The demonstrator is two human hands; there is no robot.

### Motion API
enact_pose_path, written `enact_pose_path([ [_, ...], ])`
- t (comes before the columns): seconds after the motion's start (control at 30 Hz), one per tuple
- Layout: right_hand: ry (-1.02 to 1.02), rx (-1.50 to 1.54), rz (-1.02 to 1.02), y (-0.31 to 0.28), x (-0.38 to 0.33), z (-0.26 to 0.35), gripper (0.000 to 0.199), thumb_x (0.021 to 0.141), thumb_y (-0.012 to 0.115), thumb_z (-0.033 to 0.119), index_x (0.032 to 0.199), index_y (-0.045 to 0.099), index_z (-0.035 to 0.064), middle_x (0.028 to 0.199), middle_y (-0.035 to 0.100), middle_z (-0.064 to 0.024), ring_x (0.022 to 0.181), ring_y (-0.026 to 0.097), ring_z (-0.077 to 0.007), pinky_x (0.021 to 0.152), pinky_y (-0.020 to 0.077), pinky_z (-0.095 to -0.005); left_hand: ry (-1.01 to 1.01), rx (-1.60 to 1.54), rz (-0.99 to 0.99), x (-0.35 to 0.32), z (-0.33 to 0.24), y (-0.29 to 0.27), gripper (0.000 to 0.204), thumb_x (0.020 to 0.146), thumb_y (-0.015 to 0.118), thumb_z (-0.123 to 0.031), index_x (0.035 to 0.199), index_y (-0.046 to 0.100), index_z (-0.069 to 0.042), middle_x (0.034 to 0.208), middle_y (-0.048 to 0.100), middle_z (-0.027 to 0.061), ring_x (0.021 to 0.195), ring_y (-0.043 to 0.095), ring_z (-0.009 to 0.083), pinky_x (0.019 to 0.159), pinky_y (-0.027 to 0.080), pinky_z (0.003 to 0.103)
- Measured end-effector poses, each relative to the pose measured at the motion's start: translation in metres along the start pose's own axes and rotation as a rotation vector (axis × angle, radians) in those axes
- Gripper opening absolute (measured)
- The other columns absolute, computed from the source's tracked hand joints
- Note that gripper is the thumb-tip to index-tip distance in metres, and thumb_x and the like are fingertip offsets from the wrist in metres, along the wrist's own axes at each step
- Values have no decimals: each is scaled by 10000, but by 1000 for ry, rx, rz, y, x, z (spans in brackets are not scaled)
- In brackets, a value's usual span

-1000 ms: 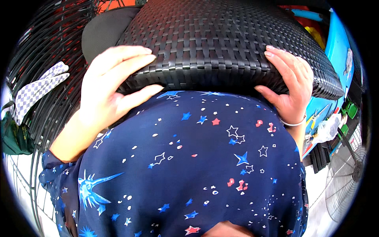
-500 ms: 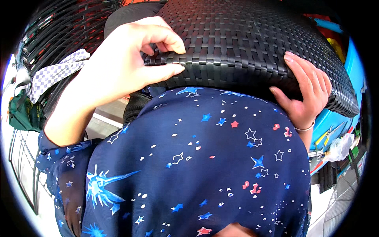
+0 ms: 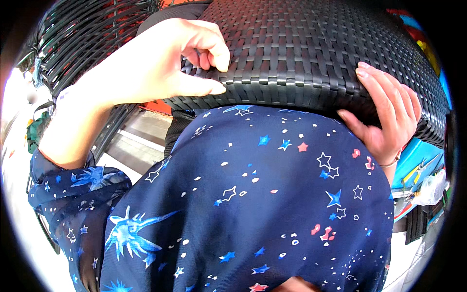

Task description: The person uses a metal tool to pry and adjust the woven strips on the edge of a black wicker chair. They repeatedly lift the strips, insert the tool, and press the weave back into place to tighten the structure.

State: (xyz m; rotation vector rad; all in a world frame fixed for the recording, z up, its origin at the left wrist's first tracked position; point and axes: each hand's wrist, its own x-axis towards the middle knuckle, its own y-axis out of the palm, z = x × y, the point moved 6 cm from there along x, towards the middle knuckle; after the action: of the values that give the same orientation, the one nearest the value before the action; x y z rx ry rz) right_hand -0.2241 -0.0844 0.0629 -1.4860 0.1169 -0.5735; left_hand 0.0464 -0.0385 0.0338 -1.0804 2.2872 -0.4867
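A black woven wicker panel [image 3: 292, 53], made of flat glossy strips, lies across my lap with its thick rounded edge toward my body. At the left part of that edge is my left hand [image 3: 180, 61], its thumb on the front side and its curled index finger on top, pinching the rim between them. Further right, my right hand [image 3: 389, 109] is clasped over the same edge, fingers on the upper face and thumb at the front. The panel's underside is hidden.
Long black strands [image 3: 87, 48] form an open lattice at the upper left. On the right, below the panel, a blue surface [image 3: 408, 153] carries yellow-handled pliers [image 3: 413, 175], with a clear plastic bag [image 3: 431, 189] beside it. Something dark green [image 3: 35, 131] sits at the far left.
The view has shifted slightly, and the checked cloth strip at the left no longer shows clearly. Both hands keep their hold on the panel's edge, with little change in finger position.
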Motion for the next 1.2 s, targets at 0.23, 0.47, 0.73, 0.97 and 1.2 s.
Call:
enact_pose_path([
  [0.23, -17, -30, 32, -4, -5, 5, 547, 807, 802, 444, 1155, 720, 30, 1148, 756, -115, 1018, 731, -264, 867, 511, -318, -39, -107, 0, -10, -1, 8, 239, 776, 804, -41, 933, 625, -19, 1001, 595, 55, 888, 597, 154, 815, 511, 288],
  [0.47, -70, -14, 25, -7, -4, 4, 582, 827, 792, 464, 1208, 692, 34, 1177, 749, -117, 1042, 729, -265, 904, 500, -321, 10, -117, -140, -20, -6, 11, 229, 722, 733, -30, 891, 578, -28, 910, 578, 56, 805, 567, 147, 766, 497, 282],
  [0.73, -35, -26, 8, -7, -2, 8, 555, 804, 793, 489, 1165, 718, 75, 1129, 763, -75, 1002, 728, -223, 895, 475, -304, 28, -163, -164, -26, -10, 11, 152, 763, 646, -11, 907, 597, -12, 903, 580, 66, 783, 543, 153, 728, 481, 296],
  [0.97, -9, 26, 10, 2, 0, 0, 518, 789, 819, 440, 1138, 731, 69, 1141, 758, -91, 1025, 720, -234, 911, 479, -326, -66, 325, -448, -79, -5, 20, 406, 741, 866, -157, 1093, 684, -73, 1052, 660, 112, 1014, 654, 308, 870, 544, 378],
  [1.2, 164, 342, 109, -9, 41, 28, 421, 695, 844, 20, 1090, 701, -9, 1098, 687, -168, 993, 672, -302, 912, 506, -368, -55, 278, -506, -100, 10, 18, 381, 737, 866, -87, 1058, 676, -15, 1026, 675, 116, 936, 667, 264, 814, 543, 348],
])
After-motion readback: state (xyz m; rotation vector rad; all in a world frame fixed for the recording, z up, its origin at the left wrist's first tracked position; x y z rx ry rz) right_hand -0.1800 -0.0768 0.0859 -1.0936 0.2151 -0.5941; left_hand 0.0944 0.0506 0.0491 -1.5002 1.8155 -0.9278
